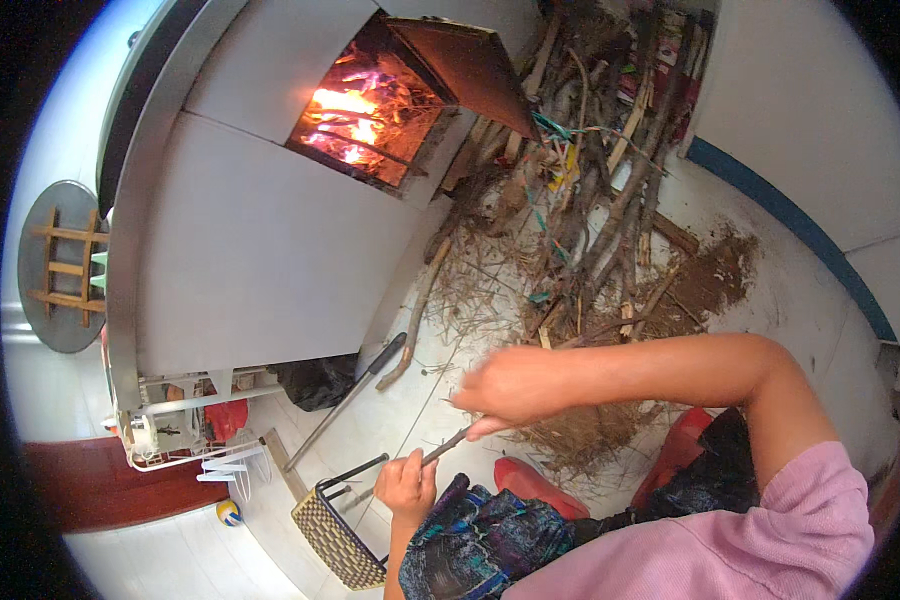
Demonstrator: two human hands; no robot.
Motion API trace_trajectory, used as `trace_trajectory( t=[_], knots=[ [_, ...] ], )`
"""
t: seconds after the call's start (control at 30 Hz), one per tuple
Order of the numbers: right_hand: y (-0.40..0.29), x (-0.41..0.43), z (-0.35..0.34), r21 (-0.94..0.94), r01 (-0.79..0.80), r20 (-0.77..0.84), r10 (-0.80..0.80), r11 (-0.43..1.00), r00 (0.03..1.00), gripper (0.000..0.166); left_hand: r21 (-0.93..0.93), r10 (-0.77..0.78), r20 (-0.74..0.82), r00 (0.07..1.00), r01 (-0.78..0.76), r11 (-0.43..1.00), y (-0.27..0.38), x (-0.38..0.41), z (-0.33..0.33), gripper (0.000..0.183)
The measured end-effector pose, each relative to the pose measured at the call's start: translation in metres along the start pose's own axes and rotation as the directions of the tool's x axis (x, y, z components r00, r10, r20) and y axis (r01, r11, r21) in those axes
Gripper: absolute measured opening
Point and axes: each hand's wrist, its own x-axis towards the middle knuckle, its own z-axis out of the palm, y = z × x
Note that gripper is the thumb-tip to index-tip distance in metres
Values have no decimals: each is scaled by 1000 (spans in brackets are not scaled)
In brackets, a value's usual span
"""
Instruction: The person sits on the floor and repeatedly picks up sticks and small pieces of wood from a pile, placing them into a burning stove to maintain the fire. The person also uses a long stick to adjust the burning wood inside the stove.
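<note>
A thin dark stick [448, 445] runs between my two hands, low in front of my knees. My left hand [407, 484] is closed around its lower end. The fingers of my right hand [508, 386], slightly blurred, grip the stick farther up. Beyond my right forearm lies a heap of branches and split firewood [607, 202] on the tiled floor, with dry twigs and straw around it. Flames [345, 112] burn inside the square opening of a tiled stove [270, 240], whose rusty metal door [469, 67] stands open towards the woodpile.
A black-handled metal rod [345, 409] and a curved branch [420, 319] lie by the stove's base. A woven-seat stool [337, 540] is beside my left hand. Dry grass [589, 439] lies near my red shoes [540, 487]. A white wire rack [202, 405] and a small ball [229, 513] are farther left.
</note>
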Motion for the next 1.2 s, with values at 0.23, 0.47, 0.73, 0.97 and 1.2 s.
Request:
trace_trajectory(
  t=[0.23, 0.47, 0.73, 0.97, 1.2],
  knots=[
    [30, -55, 54, 540, -278, -5, 333, 794, 943, 37, 7, 204, 121, 971, -206, 978, -1, 75, 37, 30],
    [75, -81, 75, 519, -598, -19, 708, 611, 706, 42, -93, 165, 277, 947, -144, 985, 21, 110, 118, 32],
    [100, -67, 89, 440, -710, -17, 795, 550, 606, 45, -39, 8, 440, 898, 10, 999, 19, 114, 147, 39],
    [113, -57, 91, 461, -726, -29, 827, 510, 562, 47, 1, -59, 461, 885, 66, 998, 16, 121, 153, 42],
    [112, -47, 84, 463, -742, -53, 850, 486, 524, 47, 14, -95, 415, 905, 98, 995, 11, 125, 159, 40]
  ],
)
